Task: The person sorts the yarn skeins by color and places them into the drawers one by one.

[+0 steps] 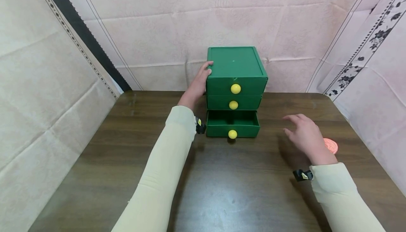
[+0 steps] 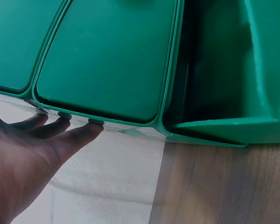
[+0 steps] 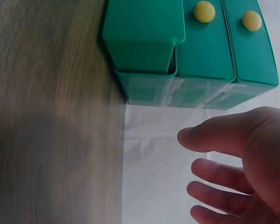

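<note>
A green three-drawer box with yellow ball knobs stands at the back of the table. Its bottom drawer is pulled out and looks bare inside; the upper two are closed. My left hand rests against the box's left side, fingertips touching it near the top edge. In the left wrist view those fingers press on the side wall without wrapping round anything. To the right of the box, my right hand hovers over the table, fingers loosely bent and holding nothing. Partly hidden behind that hand lies a pink round disc.
The brown wooden table reaches back to a wall hung with pale patterned cloth. Similar cloth hangs at both sides. A black band runs down the left corner.
</note>
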Available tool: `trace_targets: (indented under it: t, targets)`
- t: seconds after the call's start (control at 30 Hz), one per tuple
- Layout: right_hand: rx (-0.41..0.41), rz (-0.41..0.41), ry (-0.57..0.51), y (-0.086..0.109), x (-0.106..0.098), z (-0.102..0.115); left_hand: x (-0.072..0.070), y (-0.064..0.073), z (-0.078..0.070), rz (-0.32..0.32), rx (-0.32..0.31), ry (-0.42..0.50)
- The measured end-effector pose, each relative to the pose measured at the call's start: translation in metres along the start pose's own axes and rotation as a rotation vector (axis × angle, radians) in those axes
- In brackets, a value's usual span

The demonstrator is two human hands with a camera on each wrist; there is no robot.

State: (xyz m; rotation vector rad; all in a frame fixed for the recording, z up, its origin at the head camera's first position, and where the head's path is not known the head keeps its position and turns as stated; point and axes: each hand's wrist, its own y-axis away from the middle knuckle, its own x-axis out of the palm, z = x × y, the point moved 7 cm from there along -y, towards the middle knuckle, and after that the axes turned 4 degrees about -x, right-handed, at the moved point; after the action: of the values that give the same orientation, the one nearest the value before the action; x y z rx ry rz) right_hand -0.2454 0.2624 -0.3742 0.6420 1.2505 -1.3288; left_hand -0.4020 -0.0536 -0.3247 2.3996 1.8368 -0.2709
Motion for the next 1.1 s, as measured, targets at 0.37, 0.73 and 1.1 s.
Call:
trace_targets:
  t: [0.37, 0.73, 1.1]
  targets:
    - [0.032, 0.017, 0.009, 0.004, -0.004, -0.016, 0.0, 0.001, 0.0, -0.009, 0.009, -0.003]
    - [0.076, 0.106, 0.022, 0.009, -0.004, -0.037, 0.0, 0.0, 0.0, -0.008, 0.021, -0.011]
    - [0.1, 0.177, 0.027, 0.015, -0.001, -0.055, 0.0, 0.002, -0.002, 0.007, -0.007, -0.019]
